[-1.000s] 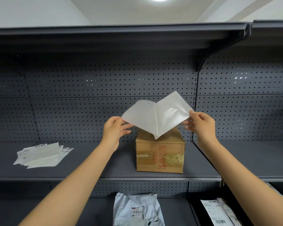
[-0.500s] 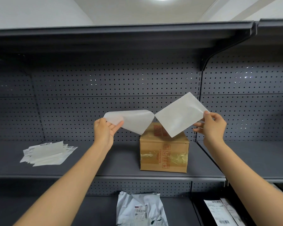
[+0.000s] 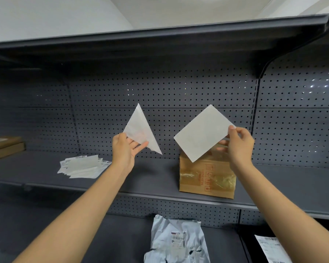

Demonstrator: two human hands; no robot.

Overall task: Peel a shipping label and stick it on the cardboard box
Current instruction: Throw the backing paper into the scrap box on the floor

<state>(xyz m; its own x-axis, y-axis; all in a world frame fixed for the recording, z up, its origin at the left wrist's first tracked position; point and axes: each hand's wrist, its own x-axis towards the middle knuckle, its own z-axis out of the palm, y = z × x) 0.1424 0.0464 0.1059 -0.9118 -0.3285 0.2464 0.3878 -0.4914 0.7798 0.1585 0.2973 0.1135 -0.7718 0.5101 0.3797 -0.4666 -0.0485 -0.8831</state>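
On the dark grey shelf (image 3: 150, 173), the right hand (image 3: 237, 147) pinches the white rectangular label (image 3: 202, 132) by its corner, long axis tilted, just above the brown taped cardboard box (image 3: 207, 179), while the farther left hand (image 3: 124, 149) pinches the peeled translucent backing sheet (image 3: 141, 130).

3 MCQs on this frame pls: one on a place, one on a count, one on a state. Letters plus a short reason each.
1. Where is the brown cardboard box?
A. middle shelf, below the right hand
B. bottom shelf
C. top shelf

2. How many loose sheets are held up?
A. one
B. two
C. three

3. The two held sheets are:
A. joined along an edge
B. fully apart
C. stuck on the box

Key:
1 A: the box stands on the dark grey metal shelf under the right hand.
2 B: the left hand holds a thin translucent sheet; the right holds a white rectangular sheet.
3 B: pegboard shows between them.
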